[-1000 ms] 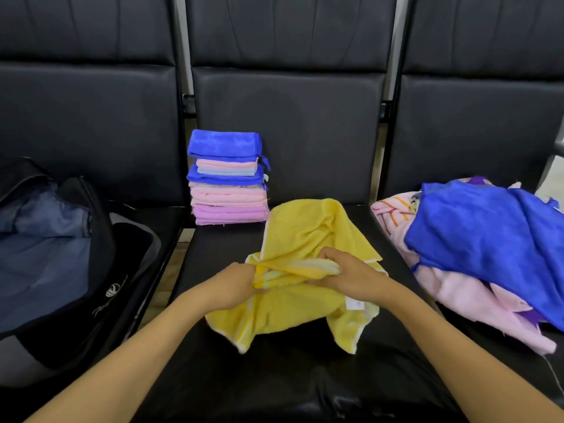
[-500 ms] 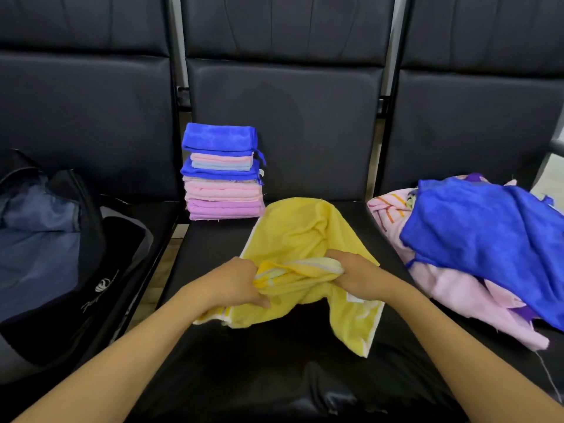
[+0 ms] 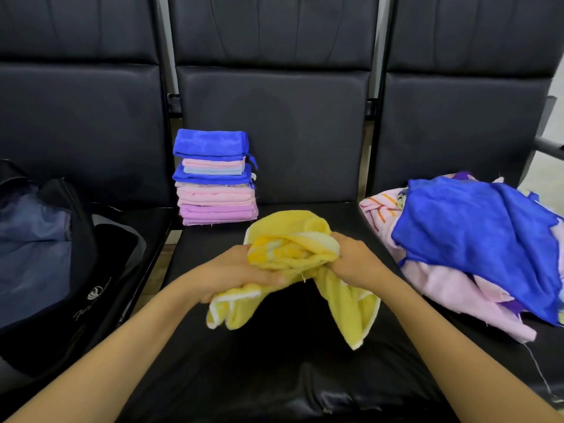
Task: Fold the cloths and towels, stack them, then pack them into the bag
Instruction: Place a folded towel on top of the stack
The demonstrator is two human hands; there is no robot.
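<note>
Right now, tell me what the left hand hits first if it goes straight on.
The yellow towel it grips; pushing on to the right, the left hand would probably meet the right hand, which holds the same towel. Depth is unclear.

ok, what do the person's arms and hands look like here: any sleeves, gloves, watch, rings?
Nothing worn that shows. The left hand and right hand are bare, with no gloves or rings in view. The left forearm and right forearm are bare to the frame edge: no sleeves, watch, bands or markings.
</note>
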